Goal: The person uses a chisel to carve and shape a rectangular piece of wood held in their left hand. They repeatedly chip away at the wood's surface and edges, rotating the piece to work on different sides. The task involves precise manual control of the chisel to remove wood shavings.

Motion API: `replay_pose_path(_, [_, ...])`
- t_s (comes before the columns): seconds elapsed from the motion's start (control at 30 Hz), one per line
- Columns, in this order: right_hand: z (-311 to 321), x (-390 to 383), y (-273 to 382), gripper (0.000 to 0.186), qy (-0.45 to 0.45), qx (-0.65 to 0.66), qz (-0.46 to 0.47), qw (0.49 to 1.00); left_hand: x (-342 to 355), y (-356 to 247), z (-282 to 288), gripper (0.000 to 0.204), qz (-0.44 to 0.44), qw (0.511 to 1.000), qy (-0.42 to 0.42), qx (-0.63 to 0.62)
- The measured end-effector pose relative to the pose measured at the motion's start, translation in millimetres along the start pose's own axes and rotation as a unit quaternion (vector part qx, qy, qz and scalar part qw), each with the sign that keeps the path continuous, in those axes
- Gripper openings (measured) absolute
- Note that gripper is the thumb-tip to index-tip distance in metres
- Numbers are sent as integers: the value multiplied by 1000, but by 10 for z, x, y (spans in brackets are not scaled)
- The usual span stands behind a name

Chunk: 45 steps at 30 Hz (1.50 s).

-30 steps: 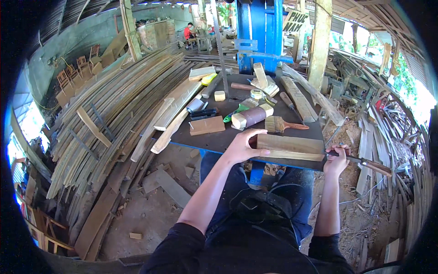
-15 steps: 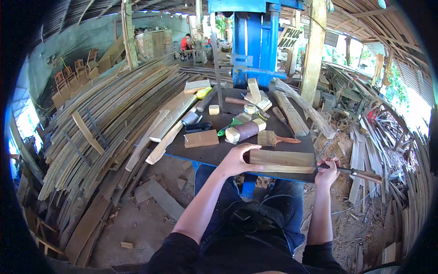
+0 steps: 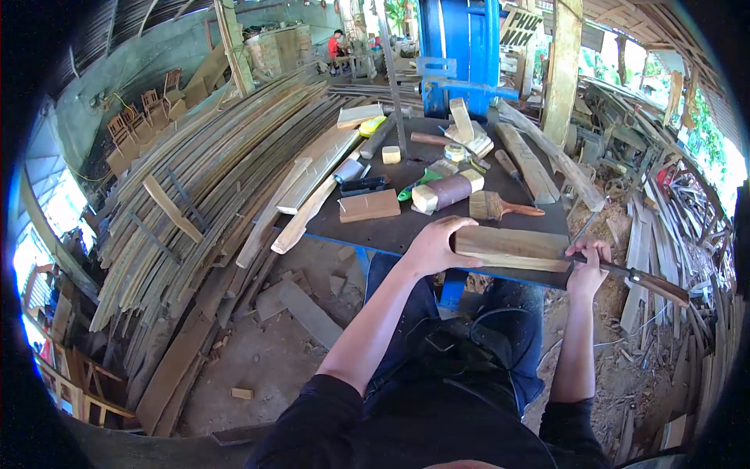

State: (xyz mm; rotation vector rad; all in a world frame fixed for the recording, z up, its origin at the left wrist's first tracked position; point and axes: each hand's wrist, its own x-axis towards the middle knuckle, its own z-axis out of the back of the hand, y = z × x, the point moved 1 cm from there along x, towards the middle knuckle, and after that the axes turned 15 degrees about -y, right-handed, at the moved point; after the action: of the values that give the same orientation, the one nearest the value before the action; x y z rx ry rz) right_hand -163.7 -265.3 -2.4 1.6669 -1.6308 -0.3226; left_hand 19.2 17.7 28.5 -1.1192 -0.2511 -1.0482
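A rectangular wooden block (image 3: 512,241) lies level at the table's near edge, its long side toward me. My left hand (image 3: 434,248) is closed round the block's left end, thumb on the far side. At its right end, my right hand (image 3: 589,267) is closed round the dark metal shank of a chisel (image 3: 660,288), whose wooden handle points out to the right. The chisel's tip is by the block's end, partly hidden by my fingers. Just beyond the block lie a paintbrush (image 3: 488,205) with a wooden handle and a sandpaper-wrapped wood block (image 3: 448,190).
The dark tabletop (image 3: 312,221) carries a green-handled brush (image 3: 426,178), a brown wood piece (image 3: 369,205), a mallet (image 3: 351,168) and several boards. A thin saw blade (image 3: 392,78) rises through it beside a blue machine column (image 3: 458,55). Long planks (image 3: 226,156) are stacked on the left.
The whole view has shifted, so the scene sits farther right and mostly higher. Both hands keep their holds on the block and the chisel, with little visible movement between them.
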Motion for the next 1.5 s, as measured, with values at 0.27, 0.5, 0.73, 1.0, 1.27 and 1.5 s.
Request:
replay_pose_path(0.27, [-85,-3,12,11,-6,-36,-33,999,-2,51,-35,72,1,1000,-8,-14])
replay_pose_path(0.5, [67,98,-64,9,-74,38,-8,996,2,69,-56,75,-8,1000,-15,-15])
replay_pose_path(0.73, [-124,-33,-62,7,28,-81,7,996,1,-19,-40,77,17,1000,-6,-1])
replay_pose_path(1.0, [-87,-20,-70,8,-24,-86,19,996,24,0,-40,77,19,1000,0,3])
replay_pose_path(1.27, [-62,9,-17,11,-119,-38,-5,992,24,-36,-24,74,11,1000,6,5])
replay_pose_path(1.5, [-115,-6,-131,8,19,-108,21,994,-37,53,-68,75,10,1000,-4,-16])
